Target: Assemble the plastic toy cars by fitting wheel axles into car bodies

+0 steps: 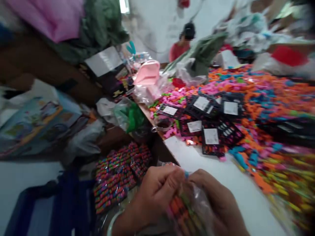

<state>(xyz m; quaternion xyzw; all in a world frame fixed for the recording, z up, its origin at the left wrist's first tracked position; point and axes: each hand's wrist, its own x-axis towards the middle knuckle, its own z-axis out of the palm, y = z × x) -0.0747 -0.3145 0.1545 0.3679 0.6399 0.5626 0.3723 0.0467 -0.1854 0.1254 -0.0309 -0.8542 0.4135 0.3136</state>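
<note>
My left hand point(154, 193) and my right hand point(218, 200) are both closed on a clear plastic packet point(189, 209) of small coloured pieces, held at the bottom centre over the near table edge. The fingers of both hands pinch the packet's top. A pale bangle shows on my left wrist. Below left of my hands lies a stack of filled packets point(120, 173) with the same coloured pieces.
A white table point(221, 177) carries a big heap of loose coloured plastic pieces point(270, 108) and several black cards with white labels point(209, 127). Plastic bags and a pink object point(147, 73) crowd the far left. A person in red point(180, 44) sits at the back.
</note>
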